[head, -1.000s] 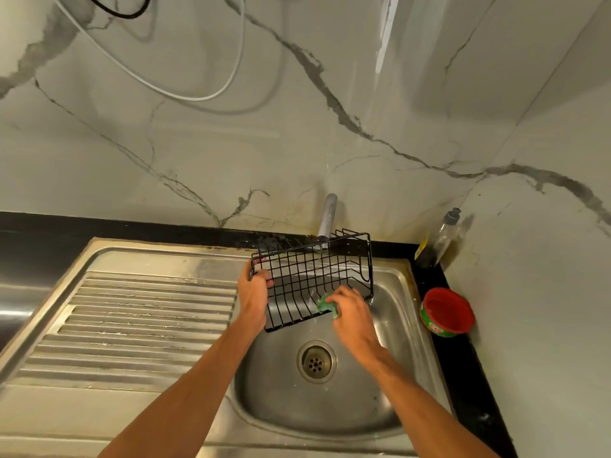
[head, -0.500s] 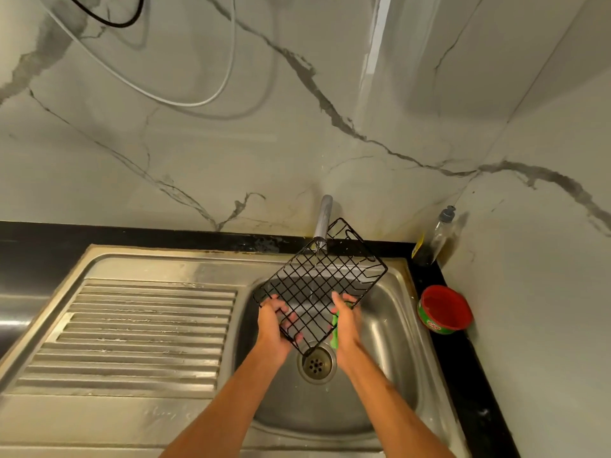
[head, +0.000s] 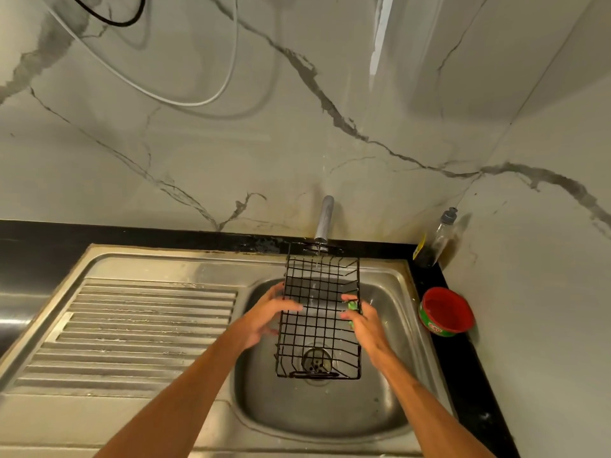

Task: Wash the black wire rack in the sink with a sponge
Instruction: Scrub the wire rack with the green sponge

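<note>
Over the sink [head: 330,424] basin, the black wire rack [head: 319,319] is squared up now, long axis running 12 to 6. Half a second back it hung as a diamond with one corner down; a second back it stood tipped on edge while I scrubbed its lower corner. So I've spun it round, probably to present a fresh face, and scrubbing looks paused mid-reposition, not finished.

My left hand [head: 267,317] grasps the rack's 9 o'clock side, thumb and fingers wrapped over the edge wire. My right hand [head: 365,322] is at the 3 o'clock side, clamping the green sponge [head: 353,305] against that edge; only a sliver of sponge shows.

The rack is held off the basin floor, and the drain [head: 316,360] is visible through its 6 o'clock end. Its 12 o'clock end sits under the tap [head: 325,216], and a thin trickle seems to land there. It's a black coated grid with raised side rails and a wet sheen. I see no obvious suds, and can't tell what grime is left.
</note>
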Demonstrator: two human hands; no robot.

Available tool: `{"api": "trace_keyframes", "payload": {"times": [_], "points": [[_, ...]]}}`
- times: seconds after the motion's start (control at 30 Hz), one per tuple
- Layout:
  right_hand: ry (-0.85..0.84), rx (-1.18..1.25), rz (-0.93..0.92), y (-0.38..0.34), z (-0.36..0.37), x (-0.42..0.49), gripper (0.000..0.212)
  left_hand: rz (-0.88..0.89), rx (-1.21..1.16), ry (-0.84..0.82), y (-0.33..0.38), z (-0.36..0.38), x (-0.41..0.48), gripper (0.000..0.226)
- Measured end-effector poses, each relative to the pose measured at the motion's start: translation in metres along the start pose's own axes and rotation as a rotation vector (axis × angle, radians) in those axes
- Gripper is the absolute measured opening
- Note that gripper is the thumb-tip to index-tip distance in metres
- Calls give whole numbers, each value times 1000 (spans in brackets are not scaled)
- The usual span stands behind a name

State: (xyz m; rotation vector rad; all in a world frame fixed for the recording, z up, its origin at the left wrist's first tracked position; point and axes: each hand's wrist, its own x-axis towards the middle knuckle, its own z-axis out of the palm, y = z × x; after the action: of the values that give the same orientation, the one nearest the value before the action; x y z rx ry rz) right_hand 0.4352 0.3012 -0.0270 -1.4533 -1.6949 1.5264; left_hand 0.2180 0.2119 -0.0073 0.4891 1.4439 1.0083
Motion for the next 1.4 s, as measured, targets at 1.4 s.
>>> {"api": "trace_keyframes", "payload": {"times": [1.4], "points": [[59, -296, -514, -57, 55, 56, 23, 148, -109, 115, 1, 52, 31, 74]]}}
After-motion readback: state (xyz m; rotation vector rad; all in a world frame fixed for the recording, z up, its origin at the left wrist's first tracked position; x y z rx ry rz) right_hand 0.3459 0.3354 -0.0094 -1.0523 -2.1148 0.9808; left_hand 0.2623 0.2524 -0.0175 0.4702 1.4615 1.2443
